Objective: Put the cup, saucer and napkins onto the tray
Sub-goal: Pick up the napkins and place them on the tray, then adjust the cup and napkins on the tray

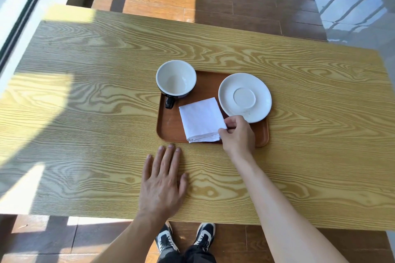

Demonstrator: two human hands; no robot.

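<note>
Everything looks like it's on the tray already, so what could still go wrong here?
The right hand pinches a corner of the napkins; pulling away carelessly could drag or unfold the stack. The saucer seems to overhang the tray at its right rim, so it might tip or slide if the tray is lifted. The cup sits close to the far left corner and could shift likewise.

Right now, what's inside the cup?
Nothing shows inside the cup: its white bottom is bare. It stands on the brown tray, hiding the tray beneath it.

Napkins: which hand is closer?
Right. The right hand pinches the napkins' near right corner on the tray; the left hand lies flat on the table, nearer the person.
</note>
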